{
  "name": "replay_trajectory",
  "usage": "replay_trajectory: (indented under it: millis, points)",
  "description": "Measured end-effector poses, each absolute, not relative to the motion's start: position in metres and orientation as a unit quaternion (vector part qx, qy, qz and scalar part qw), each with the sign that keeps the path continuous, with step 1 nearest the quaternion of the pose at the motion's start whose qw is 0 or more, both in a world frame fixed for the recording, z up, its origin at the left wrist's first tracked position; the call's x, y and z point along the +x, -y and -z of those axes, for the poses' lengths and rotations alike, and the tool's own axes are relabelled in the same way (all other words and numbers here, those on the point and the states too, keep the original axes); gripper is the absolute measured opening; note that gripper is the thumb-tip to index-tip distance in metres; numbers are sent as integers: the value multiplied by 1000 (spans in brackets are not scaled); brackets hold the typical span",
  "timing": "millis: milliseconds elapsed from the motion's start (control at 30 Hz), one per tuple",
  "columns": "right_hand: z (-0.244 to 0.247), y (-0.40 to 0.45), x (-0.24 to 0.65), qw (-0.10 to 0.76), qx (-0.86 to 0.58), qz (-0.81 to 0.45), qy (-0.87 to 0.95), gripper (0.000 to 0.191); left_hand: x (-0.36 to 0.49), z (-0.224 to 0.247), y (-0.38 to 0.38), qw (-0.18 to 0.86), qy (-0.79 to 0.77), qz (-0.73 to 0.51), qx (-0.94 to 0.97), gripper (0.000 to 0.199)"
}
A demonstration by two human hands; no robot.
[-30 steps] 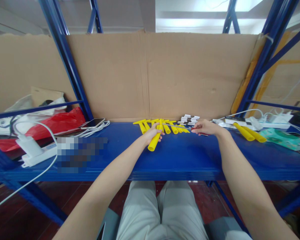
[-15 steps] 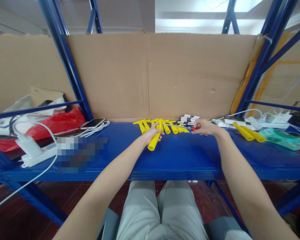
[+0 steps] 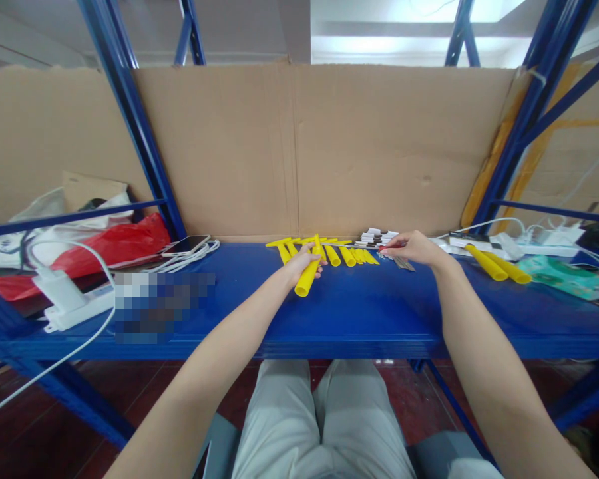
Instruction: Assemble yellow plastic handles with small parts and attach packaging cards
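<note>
My left hand (image 3: 303,262) is wrapped round a yellow tubular piece (image 3: 305,281), its open round end facing me. My right hand (image 3: 413,247) pinches the red handle of a screwdriver (image 3: 385,249), whose thin metal shaft runs left to the top of the held piece. Behind and between the hands lie several yellow pieces (image 3: 333,257) in a row, with smaller yellow ones (image 3: 368,257) at their right. A stack of white and black strips (image 3: 374,237) sits at the back. Small metal pieces (image 3: 403,263) lie just below my right hand.
The blue table (image 3: 359,306) backs onto a cardboard panel (image 3: 379,146). Two yellow tubes (image 3: 494,265), a green packet (image 3: 569,278) and a white power strip (image 3: 544,249) lie at the right. A red bag (image 3: 114,249), a phone (image 3: 187,245) and white cables (image 3: 192,256) are at the left.
My right hand has risen slightly with the screwdriver, uncovering the small metal pieces. The front end of the held yellow piece has moved up a little.
</note>
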State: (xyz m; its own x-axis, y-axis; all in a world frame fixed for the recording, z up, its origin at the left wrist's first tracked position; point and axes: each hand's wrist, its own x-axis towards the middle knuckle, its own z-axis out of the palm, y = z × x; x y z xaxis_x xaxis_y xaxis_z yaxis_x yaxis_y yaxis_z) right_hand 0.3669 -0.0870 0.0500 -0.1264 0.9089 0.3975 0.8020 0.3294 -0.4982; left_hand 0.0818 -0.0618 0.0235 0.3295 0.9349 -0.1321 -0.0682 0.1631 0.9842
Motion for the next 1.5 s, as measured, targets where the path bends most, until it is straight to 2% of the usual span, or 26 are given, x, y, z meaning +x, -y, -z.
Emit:
replay_trajectory:
  millis: [167, 367, 633, 833, 1000, 1233, 1333, 1500]
  points:
    - [-49, 89, 365, 312, -603, -82, 730, 26, 82, -26, 63, 642, -425, -398, 499, 53]
    - [-45, 88, 364, 327, -626, -74, 704, 29, 78, -29, 61, 650, -408, -420, 484, 51]
    - [-50, 90, 361, 443, -569, -66, 689, 41, 75, -32, 60, 656, -393, -445, 466, 52]
    - [-51, 91, 358, 515, -560, -130, 636, 53, 76, -33, 63, 648, -411, -425, 480, 51]
    - [-48, 83, 360, 583, -545, -216, 562, 51, 78, -28, 60, 653, -416, -400, 490, 54]
    - [-51, 87, 366, 580, -485, -325, 567, 38, 76, -24, 54, 669, -411, -397, 475, 51]
    - [-51, 88, 368, 585, -452, -315, 595, 38, 74, -23, 51, 681, -399, -396, 469, 50]
    - [-48, 84, 365, 597, -474, -268, 589, 40, 76, -23, 52, 679, -410, -391, 466, 51]
